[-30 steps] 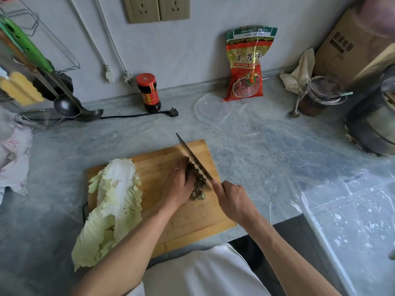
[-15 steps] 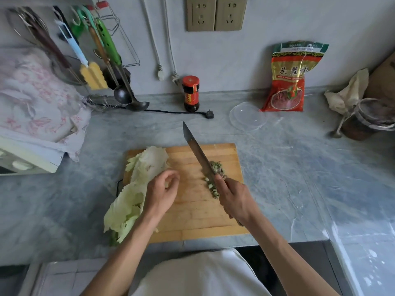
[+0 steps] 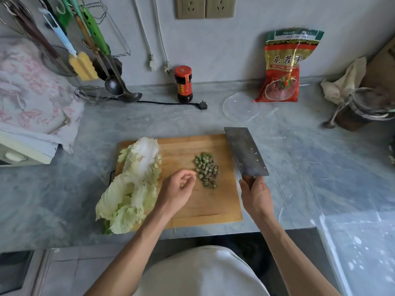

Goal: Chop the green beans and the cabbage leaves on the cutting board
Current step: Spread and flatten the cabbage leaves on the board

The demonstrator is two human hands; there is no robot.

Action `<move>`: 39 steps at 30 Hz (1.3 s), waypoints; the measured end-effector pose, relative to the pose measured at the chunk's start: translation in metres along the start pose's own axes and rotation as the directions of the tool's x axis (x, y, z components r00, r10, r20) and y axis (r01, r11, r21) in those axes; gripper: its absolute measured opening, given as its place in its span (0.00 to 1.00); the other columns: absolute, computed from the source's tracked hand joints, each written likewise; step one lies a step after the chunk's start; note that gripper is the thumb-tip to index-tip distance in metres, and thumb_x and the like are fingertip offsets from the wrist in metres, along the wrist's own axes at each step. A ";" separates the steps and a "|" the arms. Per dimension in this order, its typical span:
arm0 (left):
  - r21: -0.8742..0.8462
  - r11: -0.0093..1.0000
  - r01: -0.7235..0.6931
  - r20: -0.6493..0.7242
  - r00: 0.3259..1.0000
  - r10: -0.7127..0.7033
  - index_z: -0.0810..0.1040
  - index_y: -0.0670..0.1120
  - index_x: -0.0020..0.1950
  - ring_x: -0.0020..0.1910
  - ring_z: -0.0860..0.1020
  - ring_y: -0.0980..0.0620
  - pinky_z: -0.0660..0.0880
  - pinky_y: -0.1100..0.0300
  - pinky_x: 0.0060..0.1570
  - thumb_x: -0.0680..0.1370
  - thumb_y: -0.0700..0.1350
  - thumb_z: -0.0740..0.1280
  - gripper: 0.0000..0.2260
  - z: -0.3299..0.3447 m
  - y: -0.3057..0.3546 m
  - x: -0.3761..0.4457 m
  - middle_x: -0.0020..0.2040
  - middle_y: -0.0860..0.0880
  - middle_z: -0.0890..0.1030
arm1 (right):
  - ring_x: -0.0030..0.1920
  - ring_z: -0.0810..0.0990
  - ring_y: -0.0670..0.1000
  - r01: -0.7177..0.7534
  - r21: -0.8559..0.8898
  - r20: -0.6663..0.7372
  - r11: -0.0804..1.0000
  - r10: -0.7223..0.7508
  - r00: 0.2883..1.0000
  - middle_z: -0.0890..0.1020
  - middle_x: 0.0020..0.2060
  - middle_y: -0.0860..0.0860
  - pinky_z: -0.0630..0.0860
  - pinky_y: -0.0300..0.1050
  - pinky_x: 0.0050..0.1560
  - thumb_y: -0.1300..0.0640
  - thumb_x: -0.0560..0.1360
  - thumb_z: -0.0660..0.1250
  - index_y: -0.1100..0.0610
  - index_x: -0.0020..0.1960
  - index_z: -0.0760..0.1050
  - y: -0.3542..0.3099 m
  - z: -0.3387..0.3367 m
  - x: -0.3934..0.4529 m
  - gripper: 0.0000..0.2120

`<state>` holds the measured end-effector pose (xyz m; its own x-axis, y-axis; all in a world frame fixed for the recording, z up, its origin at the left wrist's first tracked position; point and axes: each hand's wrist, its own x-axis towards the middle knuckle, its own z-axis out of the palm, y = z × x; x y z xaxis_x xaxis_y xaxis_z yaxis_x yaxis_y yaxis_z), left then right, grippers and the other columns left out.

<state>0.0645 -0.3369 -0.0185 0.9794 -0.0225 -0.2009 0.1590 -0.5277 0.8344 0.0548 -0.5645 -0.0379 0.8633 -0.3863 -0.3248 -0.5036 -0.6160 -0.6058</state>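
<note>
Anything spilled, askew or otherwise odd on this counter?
Mostly no. The cabbage overhangs the board's left and near edges, and an unplugged black plug lies loose behind. The bean pieces sit piled on the board.

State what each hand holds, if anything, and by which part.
The right hand grips the cleaver by its handle, just below the blade. The left hand holds nothing; its fingers are loosely curled over the board.
</note>
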 end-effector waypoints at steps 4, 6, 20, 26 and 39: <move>0.030 0.999 0.013 0.085 0.996 -0.015 0.82 0.49 0.57 0.51 0.75 0.71 0.69 0.79 0.47 0.81 0.47 0.66 0.08 0.021 0.018 0.000 0.52 0.59 0.82 | 0.50 0.79 0.61 -0.070 0.004 -0.002 0.998 0.070 0.998 0.80 0.52 0.59 0.75 0.54 0.47 0.48 0.81 0.63 0.59 0.55 0.68 0.014 0.000 0.009 0.14; 0.052 0.998 0.026 0.113 0.993 -0.032 0.82 0.49 0.57 0.49 0.73 0.73 0.68 0.80 0.46 0.81 0.47 0.66 0.08 0.031 0.026 -0.003 0.52 0.59 0.81 | 0.51 0.78 0.60 -0.100 0.009 0.007 0.995 0.100 0.995 0.79 0.53 0.59 0.75 0.54 0.49 0.48 0.81 0.63 0.60 0.56 0.68 0.021 0.000 0.012 0.15; 0.009 0.978 0.207 0.023 0.978 -0.207 0.81 0.56 0.54 0.59 0.78 0.60 0.72 0.67 0.53 0.81 0.51 0.66 0.06 -0.025 0.003 -0.034 0.57 0.61 0.82 | 0.60 0.72 0.60 0.283 -0.214 0.126 0.935 -0.261 0.957 0.75 0.59 0.60 0.72 0.54 0.61 0.52 0.80 0.63 0.62 0.61 0.74 -0.018 0.000 -0.003 0.15; 0.133 0.970 0.202 -0.263 0.951 -0.162 0.80 0.53 0.50 0.56 0.80 0.56 0.72 0.68 0.49 0.79 0.45 0.68 0.03 -0.093 -0.042 -0.041 0.51 0.60 0.83 | 0.44 0.80 0.57 0.451 -0.034 0.283 0.892 -0.424 0.860 0.82 0.45 0.56 0.75 0.47 0.42 0.53 0.79 0.65 0.61 0.50 0.77 -0.078 0.045 -0.018 0.10; 0.206 0.825 0.525 0.085 0.831 -0.550 0.71 0.44 0.72 0.47 0.78 0.56 0.75 0.60 0.44 0.75 0.54 0.72 0.29 -0.165 -0.120 -0.008 0.59 0.51 0.77 | 0.72 0.65 0.60 0.552 -0.283 0.438 0.784 -0.406 0.802 0.61 0.74 0.58 0.71 0.56 0.67 0.51 0.80 0.64 0.58 0.77 0.57 -0.222 0.163 0.005 0.31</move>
<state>0.0579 -0.1337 -0.0321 0.7154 0.1992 -0.6697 0.6201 -0.6226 0.4774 0.1763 -0.3175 -0.0235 0.9115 0.2417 -0.3327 0.0724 -0.8907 -0.4487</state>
